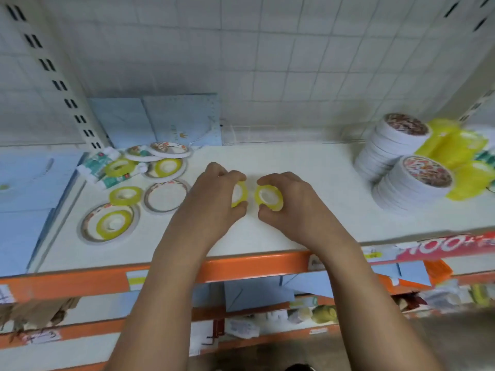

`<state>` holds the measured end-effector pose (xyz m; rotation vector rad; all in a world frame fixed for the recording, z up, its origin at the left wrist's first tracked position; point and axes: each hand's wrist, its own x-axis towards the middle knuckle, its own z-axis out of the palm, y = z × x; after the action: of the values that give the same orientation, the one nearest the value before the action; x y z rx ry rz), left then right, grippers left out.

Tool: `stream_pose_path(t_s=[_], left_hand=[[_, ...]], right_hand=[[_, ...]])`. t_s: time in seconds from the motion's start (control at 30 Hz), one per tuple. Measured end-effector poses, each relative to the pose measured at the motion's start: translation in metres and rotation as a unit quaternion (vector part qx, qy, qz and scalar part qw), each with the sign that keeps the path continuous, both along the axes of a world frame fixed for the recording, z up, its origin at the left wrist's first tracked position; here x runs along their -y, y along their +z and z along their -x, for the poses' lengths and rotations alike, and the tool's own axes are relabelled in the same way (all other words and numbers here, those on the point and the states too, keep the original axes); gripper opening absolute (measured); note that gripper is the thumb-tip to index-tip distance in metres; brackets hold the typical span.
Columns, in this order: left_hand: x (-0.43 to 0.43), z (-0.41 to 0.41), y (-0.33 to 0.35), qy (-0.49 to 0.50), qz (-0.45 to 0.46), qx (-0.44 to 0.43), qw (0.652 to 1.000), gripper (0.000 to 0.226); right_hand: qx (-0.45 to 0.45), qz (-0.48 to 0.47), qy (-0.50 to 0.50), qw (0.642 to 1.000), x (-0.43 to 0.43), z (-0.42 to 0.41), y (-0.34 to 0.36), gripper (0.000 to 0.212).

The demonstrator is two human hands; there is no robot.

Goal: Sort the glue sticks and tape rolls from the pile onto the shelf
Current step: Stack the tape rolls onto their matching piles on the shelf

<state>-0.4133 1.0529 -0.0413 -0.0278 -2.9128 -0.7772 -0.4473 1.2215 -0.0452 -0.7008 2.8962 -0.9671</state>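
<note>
Left hand [214,195] reaches over the shelf [308,162], thumb below and fingers curled over the top of a yellow roll [239,194], pinching it by the rim. This roll is tilted on edge and partly hidden by the fingers. Right hand [288,203] grips a second roll [267,195] the same way, thumb at its near edge and fingers arched over the far edge, its white core facing up toward the camera. The two rolls are just beside each other near the middle of the white shelf board, with a narrow gap between them. Whether they rest on the board or hang just above it cannot be told.

The pile [125,195] lies to the left on the same board. It holds glue sticks [100,167] in green-and-white wrappers at the back left, and more yellow rolls among and on top of flat, wide white rolls. Two stacks [412,188] of white rolls stand at the right end, touching each other, with yellow packets [455,148] behind them. Blue envelopes [182,121] lean at the back. An orange rail [241,266] edges the shelf front.
</note>
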Motion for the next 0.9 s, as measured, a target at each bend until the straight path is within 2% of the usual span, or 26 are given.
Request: stream_pose_path(t_s=[0.2,0.4,0.67,0.77,0.9], left_hand=[[-0.096,0.028,0.028,-0.092,0.0,-0.045,0.995,0.051],[-0.21,0.061,0.048,-0.147,-0.011,-0.08,0.986,0.044],[-0.339,0.106,0.045,-0.139,0.005,-0.081,0.987,0.046],[-0.372,0.119,0.04,-0.115,0.008,-0.067,0.991,0.053],[-0.394,0.131,0.034,-0.075,0.019,-0.059,0.995,0.048]], right_hand=[[-0.057,-0.016,-0.091,0.994,-0.105,0.001,0.025,0.049],[-0.083,-0.012,-0.132,0.988,-0.222,0.015,0.051,0.047],[-0.075,-0.01,-0.129,0.989,-0.358,0.071,0.047,0.05],[-0.077,-0.004,-0.126,0.989,-0.387,0.095,0.038,0.054],[-0.074,0.018,-0.111,0.991,-0.402,0.121,0.028,0.059]])
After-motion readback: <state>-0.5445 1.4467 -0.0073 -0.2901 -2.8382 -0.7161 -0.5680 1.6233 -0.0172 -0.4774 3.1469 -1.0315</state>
